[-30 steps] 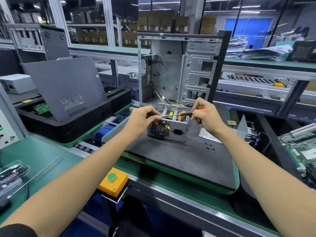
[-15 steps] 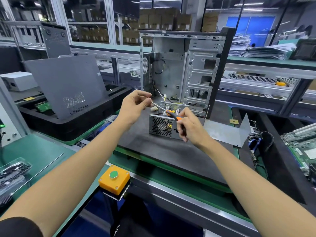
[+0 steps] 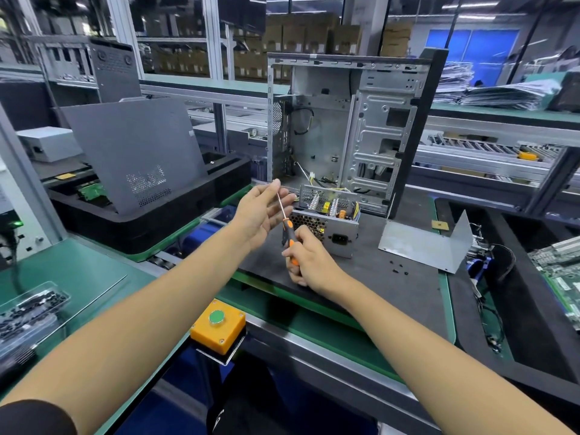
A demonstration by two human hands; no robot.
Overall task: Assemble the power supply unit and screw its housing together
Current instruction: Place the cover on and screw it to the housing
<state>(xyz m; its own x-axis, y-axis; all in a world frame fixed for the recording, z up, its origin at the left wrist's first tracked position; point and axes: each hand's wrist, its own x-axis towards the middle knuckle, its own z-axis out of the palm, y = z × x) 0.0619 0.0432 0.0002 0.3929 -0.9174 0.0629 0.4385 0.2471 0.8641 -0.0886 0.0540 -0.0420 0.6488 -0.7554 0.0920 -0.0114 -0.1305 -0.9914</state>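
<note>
On the dark table (image 3: 361,277) in this factory line, the open-topped power supply unit (image 3: 326,224) is sitting in front of the PC case (image 3: 345,127), and the right hand (image 3: 309,262) is now gripping the screwdriver (image 3: 287,227) upright beside it after pulling off the unit, left hand (image 3: 263,211) spread loose by the shaft, so probably loading a screw next.

Both arms stretched out ahead. Left hand (image 3: 262,211) up around 11 o'clock, palm open, fingers relaxed and straight. Right hand (image 3: 309,259) lower, toward 12, fingers curled tight round a screwdriver (image 3: 287,229) handle.
</note>
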